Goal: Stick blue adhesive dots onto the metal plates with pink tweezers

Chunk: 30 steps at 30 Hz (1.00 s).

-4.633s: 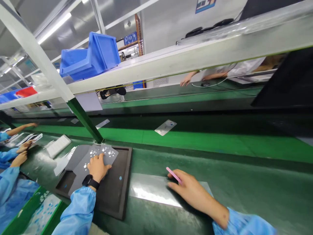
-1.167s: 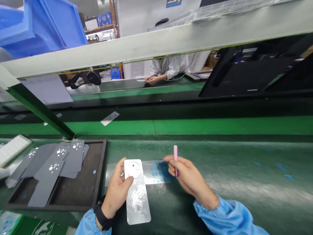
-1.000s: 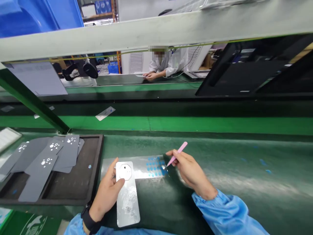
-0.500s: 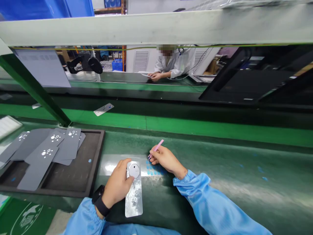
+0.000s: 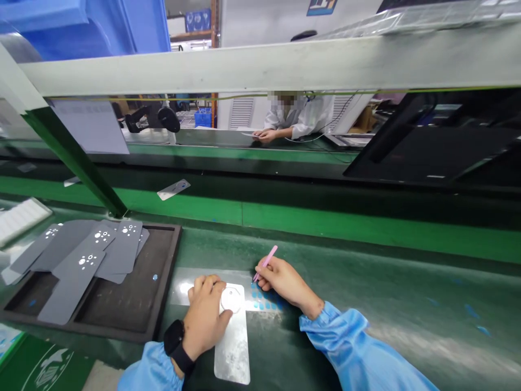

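Note:
My left hand (image 5: 208,315) grips the upper left edge of a shiny silver panel (image 5: 233,353), with the thumb over its face beside a round white disc (image 5: 230,298). In my right hand (image 5: 280,279) is a pair of pink tweezers (image 5: 266,262), pinched between thumb and fingers and slanting down to the left. Their tips are at the near-left corner of rows of small blue round stickers (image 5: 260,296). These lie on a clear strip (image 5: 195,279) that runs behind the panel. Whether the tips hold a sticker is too small to tell.
At left a dark tray (image 5: 152,304) holds several grey panels (image 5: 73,293) with holes. A green post (image 5: 77,163) rises behind it, below a white beam (image 5: 244,70). Another panel (image 5: 174,190) lies farther back. Across the bench, a person in white (image 5: 301,119) handles something flat.
The whole scene sits slightly lower and farther right in the picture as my head has moved. The panel has turned a little in my left hand; the tweezers stay by the stickers.

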Each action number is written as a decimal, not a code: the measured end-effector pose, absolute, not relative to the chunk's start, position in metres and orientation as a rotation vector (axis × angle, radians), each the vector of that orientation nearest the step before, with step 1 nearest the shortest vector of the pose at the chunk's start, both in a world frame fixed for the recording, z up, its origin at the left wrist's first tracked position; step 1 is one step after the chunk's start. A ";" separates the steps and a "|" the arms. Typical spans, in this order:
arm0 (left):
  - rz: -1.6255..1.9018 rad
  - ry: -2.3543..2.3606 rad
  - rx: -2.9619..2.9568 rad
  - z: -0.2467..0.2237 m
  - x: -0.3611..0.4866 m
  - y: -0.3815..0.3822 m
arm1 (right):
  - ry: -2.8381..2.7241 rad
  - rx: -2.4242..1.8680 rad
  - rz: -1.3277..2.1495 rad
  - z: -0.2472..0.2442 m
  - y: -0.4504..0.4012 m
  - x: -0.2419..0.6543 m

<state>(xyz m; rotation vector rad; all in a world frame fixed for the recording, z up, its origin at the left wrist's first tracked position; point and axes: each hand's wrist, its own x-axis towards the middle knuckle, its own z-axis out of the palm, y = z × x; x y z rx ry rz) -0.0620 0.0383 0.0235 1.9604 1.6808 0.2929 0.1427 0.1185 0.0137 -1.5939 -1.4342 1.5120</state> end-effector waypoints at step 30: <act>0.385 1.665 2.112 0.008 -0.062 0.033 | -1.245 -1.463 1.614 0.026 0.084 0.126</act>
